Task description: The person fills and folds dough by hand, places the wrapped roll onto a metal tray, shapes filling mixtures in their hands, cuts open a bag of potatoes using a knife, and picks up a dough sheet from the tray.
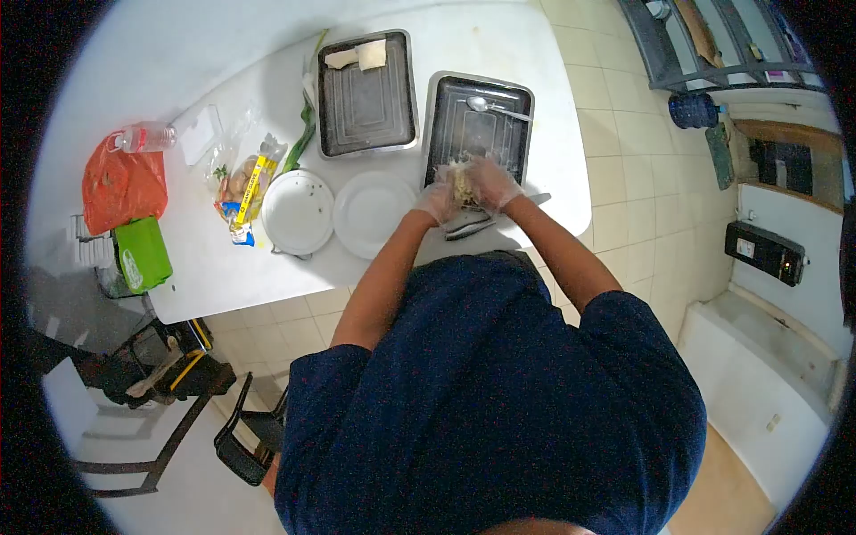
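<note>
My left hand [437,200] and my right hand [493,181], both in clear plastic gloves, come together over the near end of the right-hand metal tray [430,125]. Between them is a clump of pale, shredded-looking food [464,189]; its exact kind is too blurred to tell. The fingers of both hands are curled in around it. Farther up in that tray lies a metal spoon [481,104]. Just below the hands, at the table edge, rests a dark and silvery long object [468,229], partly covered.
Left of my hands are two white plates, one plain [374,214] and one speckled [297,212]. Beyond them a second tray [366,107] holds pale flat pieces [372,55]. A long green stalk [308,116], a food bag [241,183], a red bag [125,187] and a bottle [147,137] lie farther left.
</note>
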### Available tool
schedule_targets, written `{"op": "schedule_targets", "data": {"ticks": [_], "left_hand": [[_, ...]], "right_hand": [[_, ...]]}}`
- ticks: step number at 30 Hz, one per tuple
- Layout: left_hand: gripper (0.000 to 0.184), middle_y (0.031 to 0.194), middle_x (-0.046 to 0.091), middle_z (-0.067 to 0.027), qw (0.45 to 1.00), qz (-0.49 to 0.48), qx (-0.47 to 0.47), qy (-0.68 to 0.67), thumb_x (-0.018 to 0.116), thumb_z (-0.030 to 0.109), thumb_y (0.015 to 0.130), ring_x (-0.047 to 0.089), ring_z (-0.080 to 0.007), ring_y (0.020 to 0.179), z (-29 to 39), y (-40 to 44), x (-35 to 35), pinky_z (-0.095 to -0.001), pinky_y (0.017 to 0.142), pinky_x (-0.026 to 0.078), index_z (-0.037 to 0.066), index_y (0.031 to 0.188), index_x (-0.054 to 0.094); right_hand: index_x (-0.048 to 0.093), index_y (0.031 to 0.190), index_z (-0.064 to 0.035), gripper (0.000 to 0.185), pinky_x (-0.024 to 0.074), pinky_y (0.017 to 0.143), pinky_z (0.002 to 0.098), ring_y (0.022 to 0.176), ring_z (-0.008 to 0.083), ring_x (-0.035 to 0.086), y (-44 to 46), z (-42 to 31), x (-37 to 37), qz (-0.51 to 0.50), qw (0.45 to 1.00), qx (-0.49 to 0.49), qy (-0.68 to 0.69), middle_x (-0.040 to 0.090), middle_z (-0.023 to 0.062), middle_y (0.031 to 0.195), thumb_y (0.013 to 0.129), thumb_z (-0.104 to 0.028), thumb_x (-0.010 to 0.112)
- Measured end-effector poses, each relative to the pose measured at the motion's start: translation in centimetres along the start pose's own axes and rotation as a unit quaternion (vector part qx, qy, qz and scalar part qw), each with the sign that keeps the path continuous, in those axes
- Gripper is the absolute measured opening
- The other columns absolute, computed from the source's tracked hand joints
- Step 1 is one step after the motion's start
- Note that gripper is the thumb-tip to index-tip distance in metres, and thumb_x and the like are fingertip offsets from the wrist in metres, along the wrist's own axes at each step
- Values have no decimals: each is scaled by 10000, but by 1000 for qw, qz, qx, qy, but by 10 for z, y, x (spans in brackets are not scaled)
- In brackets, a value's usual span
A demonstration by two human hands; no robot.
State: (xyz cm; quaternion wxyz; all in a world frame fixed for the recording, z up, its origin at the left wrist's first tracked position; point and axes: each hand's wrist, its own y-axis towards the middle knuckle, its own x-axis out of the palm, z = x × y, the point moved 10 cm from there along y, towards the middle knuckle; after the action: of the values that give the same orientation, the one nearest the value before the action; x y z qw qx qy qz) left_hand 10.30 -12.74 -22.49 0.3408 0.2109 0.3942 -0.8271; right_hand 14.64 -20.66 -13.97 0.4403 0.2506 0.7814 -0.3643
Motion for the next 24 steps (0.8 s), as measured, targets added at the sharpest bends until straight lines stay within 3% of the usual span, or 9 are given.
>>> {"op": "schedule_targets", "data": {"ticks": [2,5,8,11,14,17,21,23,24], "left_hand": [[839,1304,588,-286,1000,0,19,1,575,293,934,601,-471,1115,-6,12,9,-498,971,491,10,1570,107],[828,1294,577,-298,994,64,84,41,568,291,929,610,-458,1095,-30,37,37,-496,954,494,-31,1552,128],[789,1087,667,-317,991,87,94,43,544,198,868,680,-407,980,2,10,0,-463,867,535,-176,1472,199],[779,1108,663,-317,991,103,79,28,519,196,881,675,-428,974,-2,12,2,-484,869,529,-152,1493,185],[810,1447,472,-294,991,-14,-41,-129,549,279,981,534,-373,1289,-35,31,33,-432,1113,398,-39,1567,90],[793,1532,388,-269,975,112,51,-186,554,261,984,441,-317,1396,-24,22,16,-397,1167,339,-20,1575,108],[799,1600,277,-249,977,61,67,-195,556,229,969,308,-320,1477,-11,12,4,-378,1208,262,-3,1582,99],[854,1584,288,-284,966,103,127,-198,575,185,933,343,-373,1452,-13,22,10,-386,1195,278,-40,1572,55],[846,1591,282,-271,969,94,100,-204,573,185,936,323,-359,1464,-12,23,7,-383,1203,261,-41,1572,63]], "right_hand": [[667,1160,-69,311,321,1156,457,1328,366,468,-9,5,24,56,997,-14,-51,586,234,1321,861,-110,591],[668,1197,-96,325,307,1172,417,1386,334,416,-10,-3,5,-25,998,50,4,563,203,1379,883,-165,623],[636,1263,-83,449,361,1143,414,1335,357,482,0,34,27,-59,989,115,73,576,226,1360,847,-236,711],[588,1326,-71,638,443,1076,414,1237,382,568,-29,49,-11,60,948,209,234,607,238,1306,766,-283,806],[543,1355,-42,736,496,1007,420,1151,404,615,-36,73,24,156,940,235,191,633,241,1252,726,-275,844],[533,1354,-22,747,491,1009,424,1156,399,615,-33,22,-15,64,931,231,274,640,237,1235,727,-278,848],[474,1362,52,735,412,1091,438,1281,422,510,-24,28,27,184,936,194,230,537,292,1343,758,-199,808],[438,1381,66,734,386,1113,436,1308,439,471,-9,36,59,142,966,178,122,500,316,1368,778,-174,780],[420,1391,74,734,373,1124,435,1322,448,451,0,39,65,122,976,166,65,481,328,1381,788,-162,766]]}}
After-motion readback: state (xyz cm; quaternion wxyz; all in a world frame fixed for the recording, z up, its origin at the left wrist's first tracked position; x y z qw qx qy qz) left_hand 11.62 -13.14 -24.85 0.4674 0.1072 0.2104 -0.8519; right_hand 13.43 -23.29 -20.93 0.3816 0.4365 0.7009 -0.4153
